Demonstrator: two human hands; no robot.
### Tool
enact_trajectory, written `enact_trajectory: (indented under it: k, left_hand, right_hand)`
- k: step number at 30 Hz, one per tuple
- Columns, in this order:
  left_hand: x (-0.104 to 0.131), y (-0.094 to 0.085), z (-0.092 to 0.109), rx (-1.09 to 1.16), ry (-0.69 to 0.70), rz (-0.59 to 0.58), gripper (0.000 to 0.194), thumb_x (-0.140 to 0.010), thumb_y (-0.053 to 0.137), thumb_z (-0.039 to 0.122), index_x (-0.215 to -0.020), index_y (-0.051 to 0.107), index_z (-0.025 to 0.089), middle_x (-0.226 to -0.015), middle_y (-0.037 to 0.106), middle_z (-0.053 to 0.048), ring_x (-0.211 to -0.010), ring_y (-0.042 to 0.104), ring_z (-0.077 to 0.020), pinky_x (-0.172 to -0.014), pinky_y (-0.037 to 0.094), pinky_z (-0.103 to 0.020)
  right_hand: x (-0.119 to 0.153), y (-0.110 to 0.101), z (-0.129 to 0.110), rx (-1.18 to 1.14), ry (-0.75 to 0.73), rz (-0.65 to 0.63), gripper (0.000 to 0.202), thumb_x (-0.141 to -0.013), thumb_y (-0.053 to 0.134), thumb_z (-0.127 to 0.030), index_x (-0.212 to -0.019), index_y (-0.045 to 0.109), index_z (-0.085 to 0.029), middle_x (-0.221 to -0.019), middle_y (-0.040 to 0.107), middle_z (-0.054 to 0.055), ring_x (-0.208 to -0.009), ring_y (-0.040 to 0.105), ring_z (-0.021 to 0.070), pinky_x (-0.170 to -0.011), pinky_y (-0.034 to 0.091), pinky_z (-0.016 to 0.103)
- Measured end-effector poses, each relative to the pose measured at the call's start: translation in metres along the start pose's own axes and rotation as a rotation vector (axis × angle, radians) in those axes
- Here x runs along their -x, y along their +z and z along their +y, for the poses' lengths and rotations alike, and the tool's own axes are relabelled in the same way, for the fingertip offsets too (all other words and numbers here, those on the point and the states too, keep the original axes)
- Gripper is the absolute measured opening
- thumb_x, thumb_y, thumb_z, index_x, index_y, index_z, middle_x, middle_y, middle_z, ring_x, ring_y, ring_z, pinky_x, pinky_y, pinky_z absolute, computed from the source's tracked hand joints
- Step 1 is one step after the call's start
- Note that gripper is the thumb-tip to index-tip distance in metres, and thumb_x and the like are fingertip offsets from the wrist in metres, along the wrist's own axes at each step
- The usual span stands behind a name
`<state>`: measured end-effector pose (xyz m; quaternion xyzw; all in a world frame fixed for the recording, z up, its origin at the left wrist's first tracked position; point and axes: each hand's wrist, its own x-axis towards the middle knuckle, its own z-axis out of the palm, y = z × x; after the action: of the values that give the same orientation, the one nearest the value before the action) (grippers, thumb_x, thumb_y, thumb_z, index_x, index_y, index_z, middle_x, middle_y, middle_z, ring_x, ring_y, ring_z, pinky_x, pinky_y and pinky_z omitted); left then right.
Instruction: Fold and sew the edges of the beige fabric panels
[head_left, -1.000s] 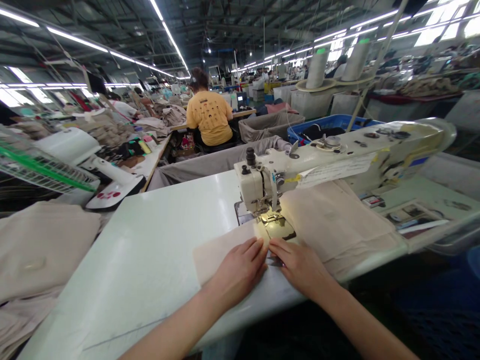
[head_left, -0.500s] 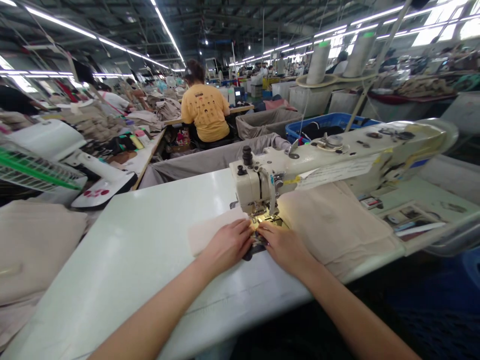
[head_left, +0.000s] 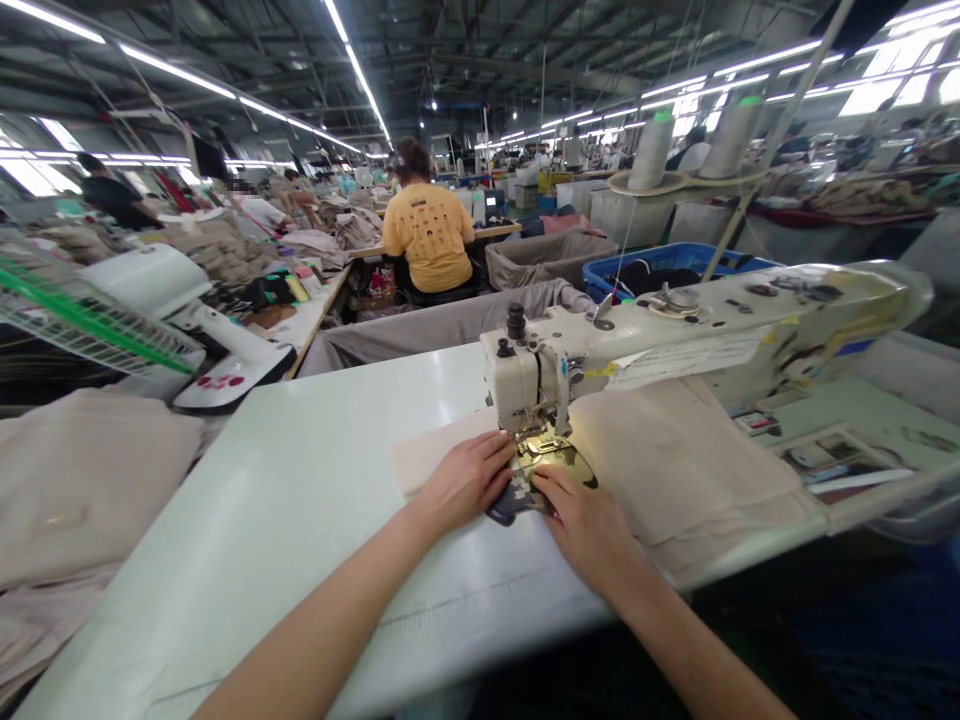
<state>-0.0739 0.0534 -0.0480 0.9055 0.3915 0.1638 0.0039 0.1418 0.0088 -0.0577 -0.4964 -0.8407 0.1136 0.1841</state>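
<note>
Left hand (head_left: pixel 466 478) lies flat, palm down, fingers spread, pressing a beige fabric strip (head_left: pixel 427 458) on the bench (head_left: pixel 300 500); nothing clenched in it. Fingertips reach to the presser foot (head_left: pixel 541 440). Right hand (head_left: pixel 592 525) also flat and released, palm down, at 4 o'clock of the foot, fingertips touching a small dark patterned patch (head_left: pixel 517 498) that lies between both hands, just in front of the needle area. Whether the patch sits on or under the strip edge, cannot tell. Strip runs from the foot toward 9 o'clock.

Sewing machine (head_left: pixel 675 330) head stands just at 12 o'clock of the hands, lamp lighting the plate; arm stretches to 3 o'clock with a paper label on its side. Folded beige cloth (head_left: pixel 675 460) lies under the arm at 2 o'clock of the right hand, touching the plate area. Beige stack (head_left: pixel 82 480) at 9 o'clock, well apart, off the bench edge. White fan (head_left: pixel 195 320) at 10 o'clock. Two thread cones (head_left: pixel 690 145) behind the machine at 1 o'clock. Blue bin (head_left: pixel 660 262) beyond the machine. Person in yellow shirt (head_left: pixel 429 235) sits at 12 o'clock, back turned, far off.
</note>
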Motion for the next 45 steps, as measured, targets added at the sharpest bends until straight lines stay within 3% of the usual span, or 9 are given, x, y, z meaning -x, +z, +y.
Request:
enact_trajectory:
  k: [16, 23, 26, 31, 33, 35, 38, 40, 45]
  left_hand:
    - [0.004, 0.000, 0.005, 0.034, -0.142, -0.061, 0.038, -0.100, 0.048, 0.029, -0.136, 0.054, 0.018, -0.141, 0.057, -0.014, -0.133, 0.051, -0.0286, -0.113, 0.040, -0.052]
    - [0.038, -0.013, 0.050, 0.027, -0.169, -0.128, 0.045, -0.096, 0.055, 0.030, -0.140, 0.051, 0.019, -0.145, 0.054, -0.012, -0.134, 0.050, -0.0307, -0.114, 0.040, -0.052]
    - [0.045, -0.021, 0.060, 0.044, -0.203, -0.157, 0.042, -0.096, 0.054, 0.027, -0.137, 0.054, 0.019, -0.143, 0.057, -0.012, -0.132, 0.052, -0.0306, -0.111, 0.044, -0.052]
    - [0.038, -0.033, 0.033, 0.241, -0.103, -0.161, 0.042, -0.094, 0.041, 0.008, -0.128, 0.062, 0.021, -0.132, 0.066, -0.007, -0.121, 0.061, -0.0210, -0.105, 0.050, -0.040]
    - [0.036, -0.038, 0.019, 0.287, -0.063, -0.147, 0.038, -0.095, 0.040, 0.009, -0.122, 0.065, 0.021, -0.128, 0.067, -0.006, -0.118, 0.062, -0.0190, -0.104, 0.050, -0.037]
    - [0.037, -0.041, 0.009, 0.144, -0.179, -0.147, 0.029, -0.097, 0.044, 0.017, -0.114, 0.066, 0.019, -0.121, 0.067, -0.010, -0.113, 0.062, -0.0226, -0.098, 0.052, -0.039]
    - [0.043, -0.043, 0.008, -0.241, -0.545, -0.221, 0.026, -0.099, 0.043, 0.028, -0.105, 0.063, 0.013, -0.108, 0.063, -0.015, -0.098, 0.065, -0.0279, -0.080, 0.056, -0.041]
    - [0.048, -0.043, 0.013, -0.387, -0.715, -0.279, 0.030, -0.101, 0.038, 0.031, -0.103, 0.060, 0.012, -0.104, 0.062, -0.015, -0.088, 0.067, -0.0276, -0.071, 0.056, -0.039]
    - [0.054, -0.046, 0.028, -0.429, -0.802, -0.339, 0.032, -0.101, 0.033, 0.033, -0.103, 0.057, 0.012, -0.100, 0.061, -0.014, -0.083, 0.068, -0.0287, -0.064, 0.054, -0.038]
  right_hand:
    - [0.007, 0.009, 0.003, 0.116, 0.020, 0.066, 0.038, -0.088, 0.051, -0.007, -0.121, 0.066, -0.018, -0.134, 0.065, 0.007, -0.094, 0.073, 0.0208, -0.076, 0.059, 0.030]
    - [0.020, 0.015, 0.010, 0.122, 0.047, 0.163, 0.035, -0.087, 0.055, -0.007, -0.119, 0.066, -0.016, -0.133, 0.067, 0.007, -0.094, 0.074, 0.0219, -0.074, 0.060, 0.031]
    - [0.021, 0.016, 0.013, 0.115, 0.039, 0.184, 0.032, -0.086, 0.056, -0.008, -0.116, 0.067, -0.016, -0.132, 0.068, 0.007, -0.092, 0.074, 0.0218, -0.074, 0.060, 0.031]
    - [0.022, 0.018, 0.015, 0.078, 0.016, 0.229, 0.033, -0.086, 0.054, -0.009, -0.114, 0.068, -0.018, -0.129, 0.069, 0.007, -0.092, 0.074, 0.0211, -0.075, 0.060, 0.030]
    - [0.023, 0.017, 0.016, 0.024, 0.022, 0.240, 0.031, -0.087, 0.051, -0.011, -0.112, 0.068, -0.019, -0.127, 0.069, 0.008, -0.093, 0.074, 0.0216, -0.076, 0.060, 0.031]
    - [0.023, 0.015, 0.018, -0.069, 0.041, 0.259, 0.030, -0.089, 0.049, -0.014, -0.110, 0.069, -0.019, -0.126, 0.070, 0.008, -0.099, 0.072, 0.0223, -0.081, 0.059, 0.033]
    - [0.023, 0.010, 0.022, -0.242, 0.084, 0.302, 0.030, -0.090, 0.047, -0.017, -0.110, 0.069, -0.021, -0.122, 0.070, 0.009, -0.108, 0.068, 0.0227, -0.093, 0.055, 0.036]
    - [0.024, 0.007, 0.024, -0.338, 0.092, 0.305, 0.030, -0.090, 0.047, -0.018, -0.110, 0.069, -0.022, -0.119, 0.070, 0.009, -0.110, 0.066, 0.0227, -0.095, 0.054, 0.037]
    - [0.028, 0.000, 0.020, -0.391, -0.022, 0.164, 0.038, -0.087, 0.047, -0.013, -0.113, 0.071, -0.025, -0.113, 0.068, 0.006, -0.099, 0.067, 0.0192, -0.083, 0.056, 0.030]
